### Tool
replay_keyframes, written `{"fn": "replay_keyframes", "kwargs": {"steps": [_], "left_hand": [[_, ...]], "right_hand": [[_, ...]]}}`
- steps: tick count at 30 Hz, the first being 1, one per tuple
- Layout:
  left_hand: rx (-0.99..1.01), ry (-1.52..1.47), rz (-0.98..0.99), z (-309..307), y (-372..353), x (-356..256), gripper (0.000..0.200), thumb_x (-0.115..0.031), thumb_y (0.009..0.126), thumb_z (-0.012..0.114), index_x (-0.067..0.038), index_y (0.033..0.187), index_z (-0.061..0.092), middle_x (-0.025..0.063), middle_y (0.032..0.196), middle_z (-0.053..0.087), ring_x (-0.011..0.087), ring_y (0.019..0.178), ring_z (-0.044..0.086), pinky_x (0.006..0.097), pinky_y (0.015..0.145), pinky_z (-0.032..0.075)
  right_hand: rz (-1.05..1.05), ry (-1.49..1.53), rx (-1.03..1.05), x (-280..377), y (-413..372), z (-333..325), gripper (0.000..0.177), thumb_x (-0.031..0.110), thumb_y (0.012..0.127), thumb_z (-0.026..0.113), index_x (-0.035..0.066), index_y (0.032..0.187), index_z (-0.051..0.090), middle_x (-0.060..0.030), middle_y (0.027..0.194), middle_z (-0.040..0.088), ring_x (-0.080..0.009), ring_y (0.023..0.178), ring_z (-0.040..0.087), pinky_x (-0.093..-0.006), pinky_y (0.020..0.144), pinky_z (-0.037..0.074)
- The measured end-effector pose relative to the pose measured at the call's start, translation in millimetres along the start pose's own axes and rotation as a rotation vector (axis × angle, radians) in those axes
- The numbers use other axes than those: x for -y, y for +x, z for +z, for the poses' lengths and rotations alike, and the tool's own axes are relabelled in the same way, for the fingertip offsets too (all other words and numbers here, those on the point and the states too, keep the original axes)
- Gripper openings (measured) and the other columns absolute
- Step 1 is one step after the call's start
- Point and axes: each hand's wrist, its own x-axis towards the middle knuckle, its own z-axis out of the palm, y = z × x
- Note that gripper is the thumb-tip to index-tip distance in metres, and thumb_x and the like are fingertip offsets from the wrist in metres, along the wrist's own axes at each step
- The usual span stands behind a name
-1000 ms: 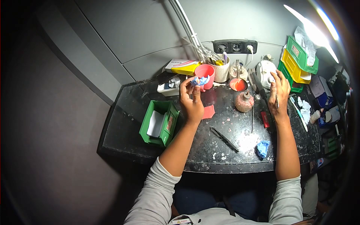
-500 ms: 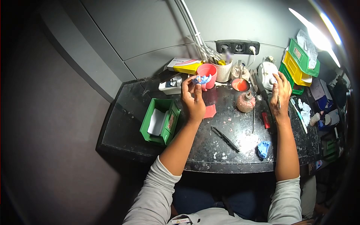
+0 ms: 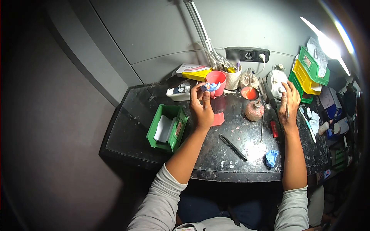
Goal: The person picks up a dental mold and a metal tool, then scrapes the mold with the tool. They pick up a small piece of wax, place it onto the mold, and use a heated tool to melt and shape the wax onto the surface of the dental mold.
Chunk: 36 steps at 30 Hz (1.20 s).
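My left hand grips a small blue dental model between thumb and fingers, raised in front of a pink cup. Over at the right, my right hand is beside a white device, with a thin metal tool held along its palm and fingers. A second blue dental model lies near the table's front edge. Between the hands are a round jar with pink contents and a dish of red material.
A green bin stands at the left, a black pen and pink sheet mid-table. A red object, toothbrush and stacked bins are on the right. A yellow-white box is at the back.
The whole view has shifted, so the table sits slightly lower in the frame. Both hands keep nearly the same poses and hold the same things.
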Motion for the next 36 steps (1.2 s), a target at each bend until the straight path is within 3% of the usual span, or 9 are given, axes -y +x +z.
{"fn": "replay_keyframes", "kwargs": {"steps": [9, 19, 21, 22, 25, 28, 29, 31, 36], "left_hand": [[0.047, -0.04, -0.034, 0.0, -0.6, -4.8, 0.028, -0.017, 0.108, 0.05, 0.001, 0.13, 0.05, 0.0122, 0.119, 0.062, 0.0162, 0.103, 0.062, 0.0303, 0.092, 0.05], [0.087, -0.026, 0.05, 1.8, -0.5, -7.2, 0.028, -0.012, 0.108, 0.046, 0.0, 0.133, 0.049, 0.0096, 0.121, 0.059, 0.0126, 0.097, 0.059, 0.0285, 0.088, 0.05], [0.118, -0.144, 0.002, 1.0, -1.4, -2.6, 0.035, -0.024, 0.108, 0.052, 0.0, 0.133, 0.05, 0.0111, 0.127, 0.058, 0.0175, 0.113, 0.059, 0.0346, 0.099, 0.048], [0.119, -0.144, 0.003, 0.5, -1.4, 1.2, 0.035, -0.024, 0.108, 0.052, 0.0, 0.133, 0.05, 0.0111, 0.127, 0.058, 0.0175, 0.113, 0.059, 0.0346, 0.099, 0.048], [0.102, -0.315, -0.125, -1.9, 1.0, 12.4, 0.035, -0.025, 0.107, 0.05, -0.001, 0.134, 0.05, 0.0137, 0.125, 0.061, 0.0214, 0.11, 0.062, 0.0387, 0.096, 0.051], [0.145, -0.613, -0.372, -7.6, 5.0, 14.3, 0.042, -0.028, 0.106, 0.038, 0.0, 0.133, 0.054, 0.0203, 0.117, 0.068, 0.0256, 0.101, 0.065, 0.0391, 0.089, 0.052], [0.144, -0.612, -0.371, -10.3, 5.9, 16.8, 0.042, -0.028, 0.106, 0.038, 0.0, 0.133, 0.054, 0.0203, 0.117, 0.068, 0.0256, 0.101, 0.065, 0.0391, 0.089, 0.052], [0.195, -0.877, -0.555, -16.7, 7.5, 21.7, 0.046, -0.03, 0.105, 0.037, 0.0, 0.136, 0.053, 0.0212, 0.118, 0.067, 0.0242, 0.095, 0.064, 0.0385, 0.084, 0.051], [0.162, -0.99, -0.699, -19.9, 8.4, 16.9, 0.053, -0.031, 0.101, 0.04, 0.002, 0.141, 0.051, 0.0244, 0.114, 0.066, 0.0246, 0.089, 0.061, 0.0377, 0.081, 0.048]], "right_hand": [[0.011, 0.018, 0.005, 1.2, -0.2, -0.9, 0.037, 0.021, 0.106, 0.041, 0.004, 0.135, 0.057, -0.0219, 0.143, 0.051, -0.0391, 0.136, 0.045, -0.0542, 0.118, 0.023], [0.007, 0.029, -0.011, 1.4, 0.4, -1.0, 0.037, 0.02, 0.106, 0.041, 0.004, 0.135, 0.057, -0.0218, 0.142, 0.052, -0.039, 0.135, 0.047, -0.0539, 0.117, 0.024], [0.001, 0.026, -0.014, 2.7, 1.1, -1.9, 0.037, 0.02, 0.106, 0.041, 0.003, 0.134, 0.058, -0.0218, 0.141, 0.052, -0.0383, 0.134, 0.047, -0.0533, 0.117, 0.025], [0.002, 0.026, -0.015, 2.6, 0.8, -1.8, 0.037, 0.02, 0.106, 0.041, 0.003, 0.134, 0.058, -0.0218, 0.141, 0.052, -0.0383, 0.134, 0.047, -0.0533, 0.117, 0.025], [0.006, 0.043, -0.018, 1.9, 0.6, -0.4, 0.036, 0.02, 0.106, 0.042, 0.002, 0.134, 0.058, -0.0216, 0.14, 0.053, -0.0381, 0.133, 0.048, -0.0517, 0.116, 0.026], [0.007, 0.062, -0.014, 0.7, 0.2, 0.2, 0.036, 0.02, 0.106, 0.043, 0.001, 0.133, 0.058, -0.0215, 0.139, 0.054, -0.0383, 0.131, 0.05, -0.0501, 0.115, 0.028], [0.006, 0.064, -0.013, 1.2, 0.5, -0.2, 0.036, 0.02, 0.106, 0.043, 0.001, 0.133, 0.058, -0.0212, 0.138, 0.055, -0.0383, 0.13, 0.05, -0.049, 0.115, 0.029], [0.005, 0.069, -0.01, 3.1, 0.6, -1.6, 0.036, 0.02, 0.106, 0.043, 0.001, 0.133, 0.058, -0.0208, 0.137, 0.056, -0.0383, 0.13, 0.051, -0.0479, 0.114, 0.03], [0.042, 0.252, 0.02, 8.7, 2.9, -2.3, 0.035, 0.018, 0.108, 0.041, -0.002, 0.132, 0.056, -0.0256, 0.136, 0.053, -0.0414, 0.126, 0.053, -0.0454, 0.109, 0.04]]}}
